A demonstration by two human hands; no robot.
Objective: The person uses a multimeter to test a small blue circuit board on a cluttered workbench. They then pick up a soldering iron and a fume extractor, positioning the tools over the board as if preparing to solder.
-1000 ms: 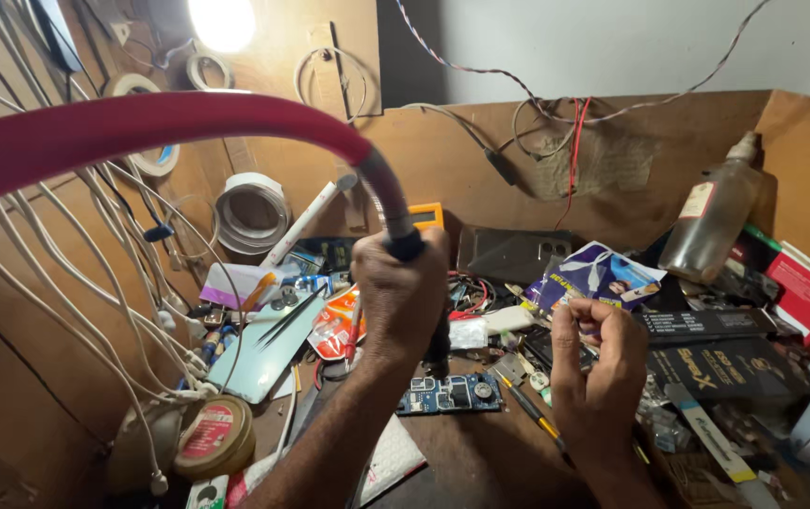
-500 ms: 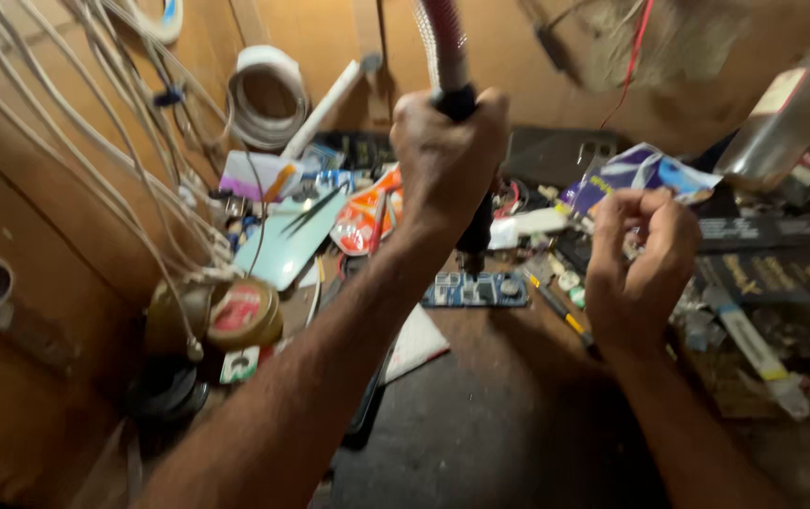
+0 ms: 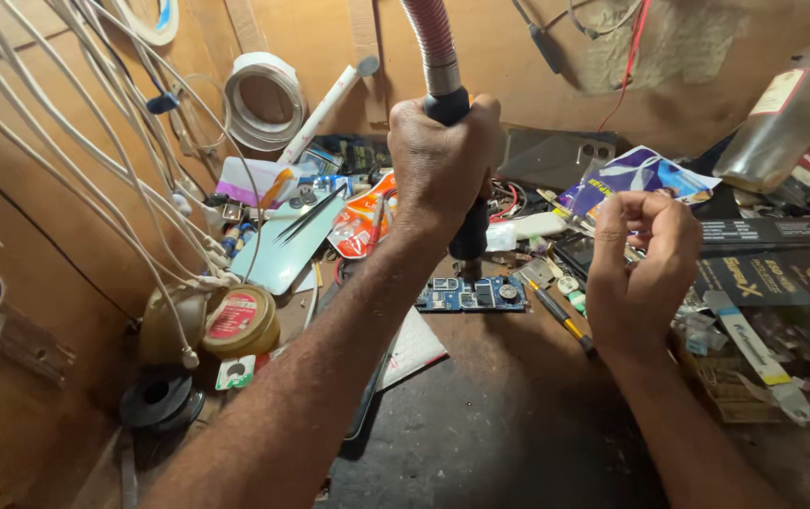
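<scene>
Gripping the black tool handle [image 3: 457, 170] in our clenched left hand [image 3: 442, 165], we aim it at the blue circuit board [image 3: 471, 294]; at three o'clock, our right hand [image 3: 640, 264] curls loosely, apparently holding nothing

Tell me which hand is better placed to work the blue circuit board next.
Left, probably. The left hand grips the hot-air tool, nozzle pointing down just above the blue circuit board. The right hand is curled off to the side, apart from it.
</scene>
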